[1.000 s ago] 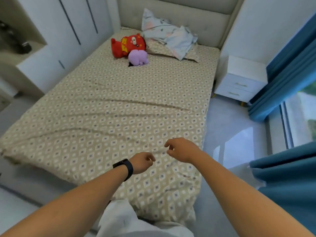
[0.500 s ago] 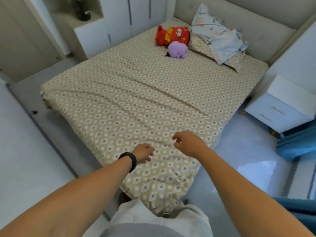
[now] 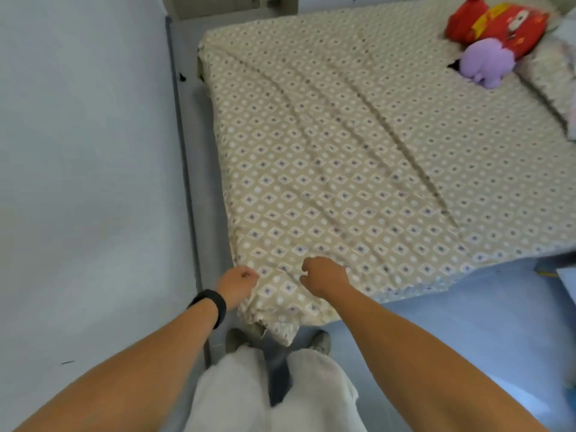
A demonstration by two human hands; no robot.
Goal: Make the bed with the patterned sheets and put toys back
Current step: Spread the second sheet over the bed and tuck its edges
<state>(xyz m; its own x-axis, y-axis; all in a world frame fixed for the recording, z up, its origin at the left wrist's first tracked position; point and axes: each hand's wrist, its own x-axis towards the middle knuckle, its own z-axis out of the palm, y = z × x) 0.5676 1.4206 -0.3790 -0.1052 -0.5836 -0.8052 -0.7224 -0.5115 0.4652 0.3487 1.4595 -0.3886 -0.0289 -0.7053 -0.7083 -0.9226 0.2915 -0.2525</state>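
Standing at the bed's near corner: we face the beige diamond-patterned cotton sheet (image 3: 358, 157), spread flat, long creases running toward twelve o'clock.
Toys: red plush toy (image 3: 498, 21) and small lilac plush toy (image 3: 486, 62) touch at two o'clock.
Right hand (image 3: 324, 275): fingers curled, apparently pinching sheet.
Left hand (image 3: 238, 283): closed on the corner edge.
Technique: we should pull evenly toward six o'clock, keeping both grips level to flatten creases.
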